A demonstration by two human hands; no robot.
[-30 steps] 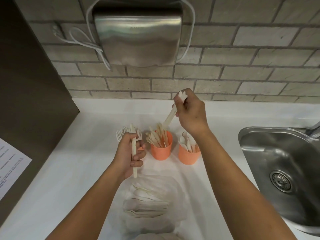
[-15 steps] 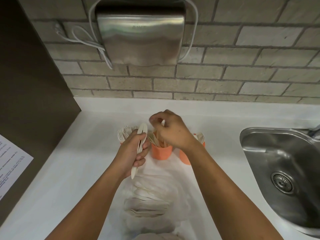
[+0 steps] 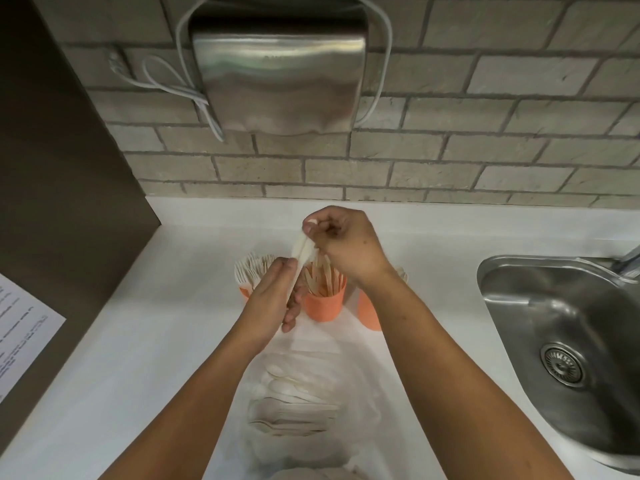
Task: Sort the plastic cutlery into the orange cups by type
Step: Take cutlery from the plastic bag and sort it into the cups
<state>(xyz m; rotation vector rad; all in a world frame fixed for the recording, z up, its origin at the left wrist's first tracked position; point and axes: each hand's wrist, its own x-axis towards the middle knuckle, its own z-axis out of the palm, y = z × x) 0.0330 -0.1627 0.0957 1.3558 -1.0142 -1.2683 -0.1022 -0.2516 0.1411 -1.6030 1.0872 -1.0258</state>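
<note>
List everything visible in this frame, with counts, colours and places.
orange cups: three, orange, back of counter; outer two partly hidden
sorted cutlery: many, cream, standing in the cups
held cutlery piece: one, cream, between both hands above the cups
bag of cutlery: one, clear, near counter edge
counter: one, white
sink: one, steel, right
hand dryer: one, steel, on brick wall
cable: one, white, looped round the dryer
paper sheet: one, white, far left
left hand: grips the piece's lower part
right hand: pinches its upper end

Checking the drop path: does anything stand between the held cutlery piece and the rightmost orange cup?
Yes: the middle cup with its upright cutlery and the right hand lie between piece and rightmost cup.
</note>
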